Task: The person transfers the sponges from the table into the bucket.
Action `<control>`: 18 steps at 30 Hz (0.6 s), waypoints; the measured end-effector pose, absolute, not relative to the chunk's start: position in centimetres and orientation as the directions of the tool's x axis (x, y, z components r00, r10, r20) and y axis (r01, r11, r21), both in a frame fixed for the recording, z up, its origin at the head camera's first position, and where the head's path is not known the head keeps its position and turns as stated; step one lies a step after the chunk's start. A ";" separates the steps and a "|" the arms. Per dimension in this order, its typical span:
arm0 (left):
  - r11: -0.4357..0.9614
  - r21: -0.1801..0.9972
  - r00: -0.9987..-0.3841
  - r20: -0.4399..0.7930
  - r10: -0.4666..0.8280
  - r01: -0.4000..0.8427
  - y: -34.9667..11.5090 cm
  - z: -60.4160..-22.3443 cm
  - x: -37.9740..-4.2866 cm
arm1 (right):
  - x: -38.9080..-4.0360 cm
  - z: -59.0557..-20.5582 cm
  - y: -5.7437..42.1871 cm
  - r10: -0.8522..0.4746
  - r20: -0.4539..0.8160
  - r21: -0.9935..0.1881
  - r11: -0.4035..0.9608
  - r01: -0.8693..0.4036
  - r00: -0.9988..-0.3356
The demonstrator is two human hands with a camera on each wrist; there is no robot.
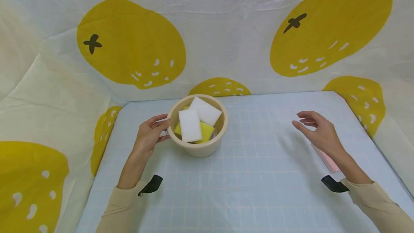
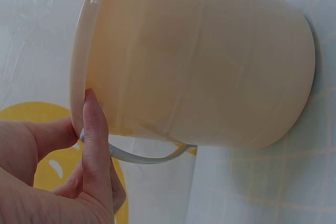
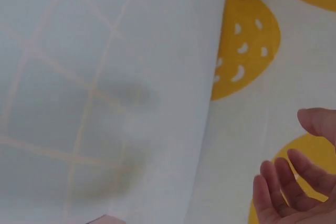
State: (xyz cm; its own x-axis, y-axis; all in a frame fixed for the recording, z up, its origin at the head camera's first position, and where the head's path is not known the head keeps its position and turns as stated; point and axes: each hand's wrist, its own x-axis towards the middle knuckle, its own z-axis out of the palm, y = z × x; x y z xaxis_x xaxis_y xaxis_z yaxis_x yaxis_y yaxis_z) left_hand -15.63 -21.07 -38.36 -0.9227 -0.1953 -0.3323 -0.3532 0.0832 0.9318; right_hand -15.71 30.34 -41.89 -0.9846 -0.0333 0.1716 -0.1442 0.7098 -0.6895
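Note:
A cream plastic bucket [image 1: 201, 151] stands upright toward the back of the table. My left hand [image 1: 149, 132] pinches its rim at the left side; in the left wrist view the thumb meets the rim while a finger lies along the wall below it. A thin grey handle [image 2: 144, 159] hangs under that hand. Inside the bucket are white sponge-like blocks, one upright [image 1: 190, 125] and one slanted [image 1: 207, 112], over a yellow piece [image 1: 206, 132]. Off to the right, my right hand [image 1: 318, 132] hovers with bent, parted fingers and holds nothing.
A flat pink item [image 1: 328, 161] lies on the table under my right forearm, partly hidden by it. The pale blue checked table cover [image 1: 245, 190] runs back to a white curtain [image 1: 223, 42] with big yellow fruit prints.

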 end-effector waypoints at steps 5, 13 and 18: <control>0.088 0.930 -0.920 -0.335 -0.202 -0.358 -21.1 -38.4 -15.6 | -14.9 -43.0 32.2 -0.002 0.134 -0.679 0.729 -0.094 -0.991; 0.094 0.930 -0.922 -0.332 -0.200 -0.356 -21.1 -38.4 -15.6 | -14.0 -45.0 35.0 0.048 0.076 -0.657 0.754 -0.013 -0.996; 0.094 0.930 -0.921 -0.330 -0.206 -0.355 -21.1 -38.7 -15.7 | -13.4 -46.0 36.3 0.095 0.038 -0.630 0.775 0.050 -0.995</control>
